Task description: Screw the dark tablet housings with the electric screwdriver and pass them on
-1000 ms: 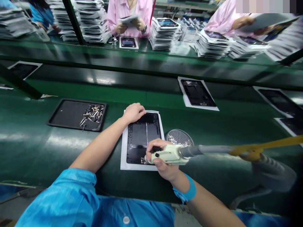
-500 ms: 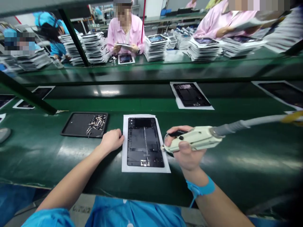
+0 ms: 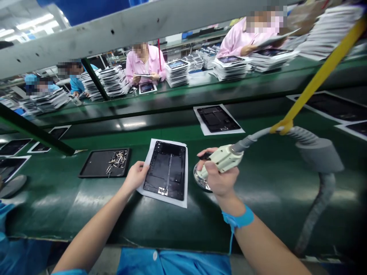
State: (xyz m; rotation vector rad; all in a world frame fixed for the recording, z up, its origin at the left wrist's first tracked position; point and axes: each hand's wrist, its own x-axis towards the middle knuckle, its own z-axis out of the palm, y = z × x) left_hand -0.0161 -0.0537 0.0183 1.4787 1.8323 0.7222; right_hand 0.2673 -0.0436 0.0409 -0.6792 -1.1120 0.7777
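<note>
My left hand [image 3: 137, 175] pinches the left edge of a white sheet [image 3: 183, 202], thumb on top. On that sheet lies an opened black tablet [image 3: 164, 170], its inside facing up, with a thin strip down the middle and a small board at the near end. It sits turned at a slant. Fingers wrapped, my right hand [image 3: 223, 179] grips a pale green electric screwdriver [image 3: 225, 158] with a black lever and a grey cable. The tool's front end is over a round metal dish [image 3: 202, 181] right of the tablet; its tip is hidden.
A black tray [image 3: 96, 163] of small metal parts stands to the left. Other tablets [image 3: 219, 118] lie on sheets further back. A yellow strap [image 3: 323, 76] holds the cable at right. Across the bench, people in pink [image 3: 146, 63] sit among stacks [image 3: 176, 74].
The tablet and its sheet have turned clockwise, with my left hand now gripping the edge. The screwdriver has come away from the tablet's right side to the dish. My view has shifted.
</note>
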